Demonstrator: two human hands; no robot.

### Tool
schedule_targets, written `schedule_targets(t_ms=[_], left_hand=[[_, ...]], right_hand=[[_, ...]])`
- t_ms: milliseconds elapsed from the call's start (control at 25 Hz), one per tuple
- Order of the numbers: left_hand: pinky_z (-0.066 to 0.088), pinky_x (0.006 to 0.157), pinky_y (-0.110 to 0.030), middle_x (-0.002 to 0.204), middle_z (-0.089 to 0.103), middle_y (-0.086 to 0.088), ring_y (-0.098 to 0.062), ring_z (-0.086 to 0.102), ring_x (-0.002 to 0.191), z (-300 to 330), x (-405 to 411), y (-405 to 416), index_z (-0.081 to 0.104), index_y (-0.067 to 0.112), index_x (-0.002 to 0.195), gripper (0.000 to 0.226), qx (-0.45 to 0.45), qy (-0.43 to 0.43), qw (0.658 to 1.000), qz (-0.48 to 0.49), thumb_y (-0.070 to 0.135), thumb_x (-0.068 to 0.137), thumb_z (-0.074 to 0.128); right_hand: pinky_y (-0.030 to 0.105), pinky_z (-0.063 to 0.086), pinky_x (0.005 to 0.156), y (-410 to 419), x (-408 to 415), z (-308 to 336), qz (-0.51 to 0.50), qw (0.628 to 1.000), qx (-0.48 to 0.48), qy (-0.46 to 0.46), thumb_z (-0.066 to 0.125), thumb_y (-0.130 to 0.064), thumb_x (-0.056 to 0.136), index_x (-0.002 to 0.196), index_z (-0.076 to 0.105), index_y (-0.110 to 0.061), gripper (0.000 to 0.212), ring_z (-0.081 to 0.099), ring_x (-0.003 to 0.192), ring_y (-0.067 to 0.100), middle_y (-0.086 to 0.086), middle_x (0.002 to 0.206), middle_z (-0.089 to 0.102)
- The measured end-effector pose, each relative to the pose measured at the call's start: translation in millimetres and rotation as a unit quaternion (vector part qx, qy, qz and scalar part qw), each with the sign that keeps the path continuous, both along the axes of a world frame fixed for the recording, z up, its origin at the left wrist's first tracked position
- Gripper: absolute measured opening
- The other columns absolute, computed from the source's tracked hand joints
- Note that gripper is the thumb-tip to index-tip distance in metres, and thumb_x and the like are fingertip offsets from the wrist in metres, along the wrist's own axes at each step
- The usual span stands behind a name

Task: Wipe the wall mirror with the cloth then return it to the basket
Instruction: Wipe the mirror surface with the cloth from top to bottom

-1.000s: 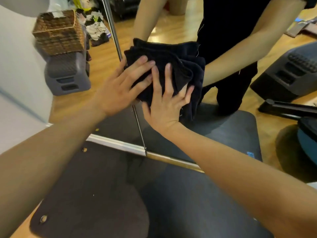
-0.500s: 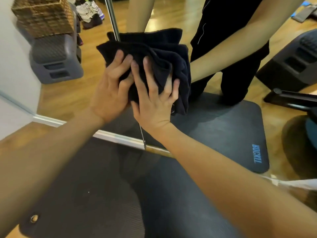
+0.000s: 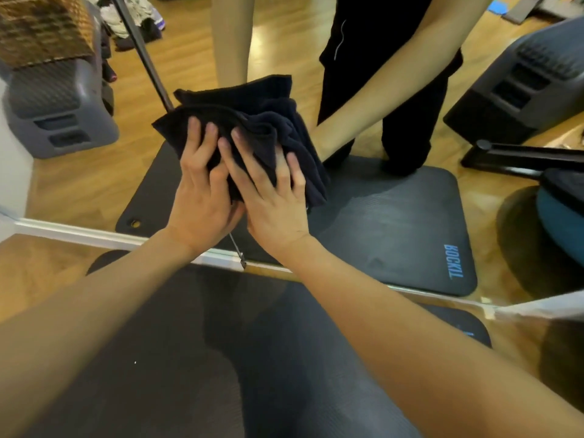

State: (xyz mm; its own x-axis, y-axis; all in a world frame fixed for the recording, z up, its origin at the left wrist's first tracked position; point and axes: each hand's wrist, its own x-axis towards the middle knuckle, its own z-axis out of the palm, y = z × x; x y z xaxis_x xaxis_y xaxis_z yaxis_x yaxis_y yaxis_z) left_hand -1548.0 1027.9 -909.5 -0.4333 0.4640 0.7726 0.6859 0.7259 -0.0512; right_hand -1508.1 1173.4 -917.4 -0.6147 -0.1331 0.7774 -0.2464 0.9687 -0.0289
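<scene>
A dark navy cloth [image 3: 265, 121] is bunched flat against the wall mirror [image 3: 94, 178]. My left hand [image 3: 202, 197] presses on its lower left part with fingers stretched out. Beside it, my right hand [image 3: 275, 200] presses with spread fingers, which partly overlap the left hand's fingers. The mirror shows the reflected arms and dark clothing behind the cloth. A woven basket [image 3: 41, 30] appears at the top left in the reflection, standing on a grey step stool [image 3: 57, 121].
A dark exercise mat [image 3: 189, 358] lies under my arms and runs to the mirror's white bottom frame [image 3: 79, 232]. A dark seam strip [image 3: 142, 55] crosses the glass. Reflected at the right are a black step [image 3: 521, 83] and a blue ball [image 3: 562, 222].
My hands have drawn together on the cloth, the right fingers now overlapping the left. The cloth has slid left and slightly down across the glass.
</scene>
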Motion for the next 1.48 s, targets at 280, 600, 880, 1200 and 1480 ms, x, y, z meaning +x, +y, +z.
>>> schedule_targets(t_ms=[280, 600, 880, 1200, 1480], left_hand=[[0.014, 0.127, -0.059, 0.149, 0.023, -0.04, -0.063, 0.017, 0.145, -2, 24, 79, 0.035, -0.019, 0.142, 0.071, -0.051, 0.027, 0.998, -0.021, 0.012, 0.092, 0.075], [0.013, 0.128, -0.058, 0.148, 0.022, -0.036, -0.05, 0.002, 0.155, 2, 66, 236, 0.035, -0.014, 0.141, 0.071, -0.087, 0.041, 0.989, -0.108, -0.004, 0.08, 0.07], [0.038, 0.115, -0.065, 0.157, 0.017, -0.03, -0.042, 0.0, 0.158, 13, 117, 387, 0.024, -0.008, 0.151, 0.077, -0.067, -0.005, 0.983, -0.173, 0.007, 0.088, 0.066], [0.042, 0.114, -0.059, 0.163, 0.013, -0.029, -0.043, 0.006, 0.156, 33, 168, 523, 0.023, -0.009, 0.155, 0.072, -0.077, -0.022, 0.975, -0.209, 0.003, 0.095, 0.062], [0.046, 0.111, -0.056, 0.164, 0.017, -0.024, -0.04, 0.015, 0.155, 21, 179, 569, 0.028, -0.006, 0.155, 0.053, -0.023, -0.017, 0.974, -0.226, 0.005, 0.105, 0.045]], right_hand=[[0.041, 0.016, 0.128, 95, 38, 2, -0.008, 1.0, 0.02, -0.011, 0.048, -0.011, 0.1, 0.158, 0.032, -0.032, 0.064, 0.027, 0.149, 0.027, -0.01, 0.164, 0.024], [0.041, 0.027, 0.125, 260, 103, 9, -0.069, 0.996, 0.046, 0.015, 0.06, -0.013, 0.097, 0.158, 0.032, -0.032, 0.07, 0.039, 0.146, 0.027, -0.007, 0.165, 0.027], [0.051, 0.028, 0.126, 405, 164, 22, -0.125, 0.991, 0.053, 0.002, 0.064, -0.014, 0.099, 0.159, 0.034, -0.025, 0.067, 0.039, 0.151, 0.032, 0.001, 0.168, 0.031], [0.057, 0.027, 0.126, 536, 218, 33, -0.17, 0.985, 0.044, 0.003, 0.065, -0.007, 0.097, 0.16, 0.029, -0.021, 0.074, 0.024, 0.157, 0.033, 0.005, 0.168, 0.025], [0.064, 0.032, 0.119, 569, 219, 18, -0.182, 0.983, 0.006, 0.035, 0.067, -0.012, 0.1, 0.158, 0.032, -0.017, 0.068, 0.028, 0.155, 0.04, 0.01, 0.166, 0.026]])
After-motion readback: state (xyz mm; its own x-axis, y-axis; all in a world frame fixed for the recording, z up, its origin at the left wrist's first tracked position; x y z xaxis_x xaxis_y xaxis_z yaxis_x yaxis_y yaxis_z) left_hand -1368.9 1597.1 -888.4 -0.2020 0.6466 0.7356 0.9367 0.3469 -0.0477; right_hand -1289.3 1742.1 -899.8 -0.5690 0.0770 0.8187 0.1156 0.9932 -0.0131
